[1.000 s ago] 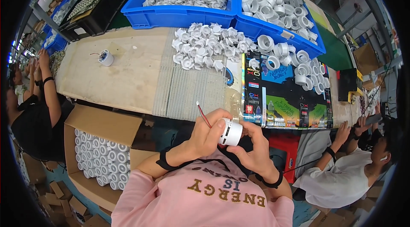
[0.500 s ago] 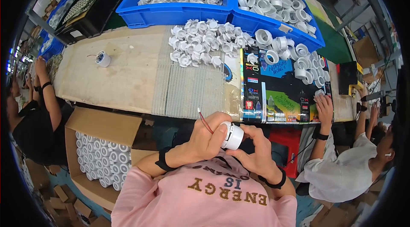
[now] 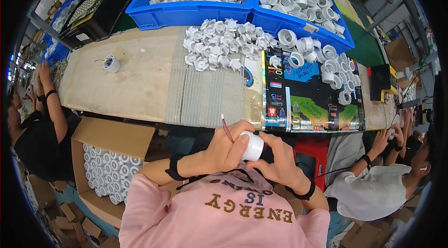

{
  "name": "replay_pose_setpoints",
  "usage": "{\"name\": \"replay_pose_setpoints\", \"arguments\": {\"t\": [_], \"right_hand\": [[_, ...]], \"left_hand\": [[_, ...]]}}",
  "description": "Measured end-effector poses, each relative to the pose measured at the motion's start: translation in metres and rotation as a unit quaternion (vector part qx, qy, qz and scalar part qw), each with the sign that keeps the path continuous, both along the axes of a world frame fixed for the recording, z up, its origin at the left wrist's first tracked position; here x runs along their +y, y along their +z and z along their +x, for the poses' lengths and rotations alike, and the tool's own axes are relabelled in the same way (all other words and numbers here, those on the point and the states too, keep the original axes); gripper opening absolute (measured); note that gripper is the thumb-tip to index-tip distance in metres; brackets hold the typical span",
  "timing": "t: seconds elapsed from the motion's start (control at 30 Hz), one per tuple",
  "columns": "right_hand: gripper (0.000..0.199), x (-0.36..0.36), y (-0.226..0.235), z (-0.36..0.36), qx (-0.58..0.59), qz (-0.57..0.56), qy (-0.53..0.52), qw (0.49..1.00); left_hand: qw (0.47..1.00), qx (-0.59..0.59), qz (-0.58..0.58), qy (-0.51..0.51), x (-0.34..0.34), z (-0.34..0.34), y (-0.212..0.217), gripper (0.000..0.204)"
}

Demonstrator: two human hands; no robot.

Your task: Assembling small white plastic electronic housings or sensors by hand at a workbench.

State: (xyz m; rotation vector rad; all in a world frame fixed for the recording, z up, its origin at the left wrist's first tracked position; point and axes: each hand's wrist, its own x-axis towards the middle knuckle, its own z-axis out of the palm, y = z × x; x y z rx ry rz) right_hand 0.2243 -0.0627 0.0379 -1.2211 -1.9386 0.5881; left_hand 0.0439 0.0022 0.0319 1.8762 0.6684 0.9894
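Observation:
A white round plastic housing (image 3: pixel 253 148) with thin wires rising beside it is held in front of my chest. My left hand (image 3: pixel 228 148) is closed around its left side, thumb pressed on the wall. The fingers and thumb of my right hand (image 3: pixel 282 160) curve against its right side; part of their contact is hidden. Beyond my hands, a pile of white finned plastic parts (image 3: pixel 219 45) lies on the table, with loose white rings (image 3: pixel 331 66) to its right. A similar white unit with a wire (image 3: pixel 111 64) stands alone at the left.
Blue bins (image 3: pixel 191 15) of white parts line the back, beside a black crate (image 3: pixel 95 26). A carton of white cylinders (image 3: pixel 114 134) sits below the table at left. Co-workers (image 3: pixel 382 187) sit on both sides. A red stool (image 3: pixel 311 155) is near my right arm.
The dark slots seen around the housing half a second ago no longer show; its side looks smooth. The right-hand co-worker's hand has drawn back from the rings, and one ring now shows there.

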Motion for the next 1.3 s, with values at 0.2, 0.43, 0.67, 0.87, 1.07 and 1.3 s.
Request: {"name": "replay_pose_setpoints", "arguments": {"t": [0.2, 0.43, 0.67, 0.87, 1.07, 1.3], "right_hand": [[0.069, 0.006, -0.001, -0.008, 0.052, -0.112, -0.071, 0.99], [0.067, 0.02, -0.02, -0.016, -0.112, 0.147, -0.113, 0.976], [0.064, 0.013, -0.009, -0.019, -0.088, 0.132, -0.13, 0.979], [0.059, 0.009, -0.007, -0.028, -0.058, 0.146, -0.122, 0.98], [0.056, 0.007, -0.007, -0.03, -0.077, 0.166, -0.124, 0.975], [0.053, 0.023, -0.008, -0.031, -0.098, 0.169, -0.163, 0.967]], "left_hand": [[0.964, -0.015, -0.264, -0.012, 0.012, 0.006, -0.013, 0.047], [0.675, -0.228, -0.702, -0.014, 0.008, 0.022, -0.025, 0.053], [0.906, -0.26, -0.324, 0.082, 0.007, 0.028, -0.026, 0.044], [0.955, -0.238, -0.162, 0.063, 0.008, 0.023, -0.012, 0.055], [0.957, -0.239, -0.155, 0.052, 0.008, 0.022, -0.008, 0.051], [0.94, -0.162, -0.293, 0.066, 0.024, 0.021, -0.006, 0.034]]}}
